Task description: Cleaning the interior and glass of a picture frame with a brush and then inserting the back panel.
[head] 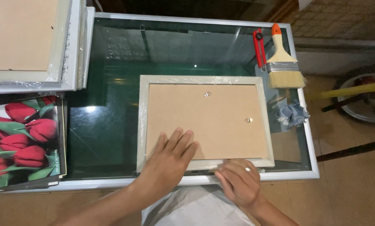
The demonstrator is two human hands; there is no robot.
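Both hands, left hand [170, 157] and right hand [237, 180], press a plastic-wrapped frame [204, 121].

The tabletop [112, 125], centre of the frame, is dark green glass, glossy and reflective, edged in pale smooth metal. On it the picture frame [143, 125] looks painted wood under crinkled shiny plastic wrap; its backing board [221, 121] is matt brown fibreboard with small bright metal clips. Upper right, the paintbrush [284, 67] has a bare wooden handle, metal ferrule and pale bristles.

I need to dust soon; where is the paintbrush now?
The paintbrush lies at the glass table's far right corner, beside a red utility knife.
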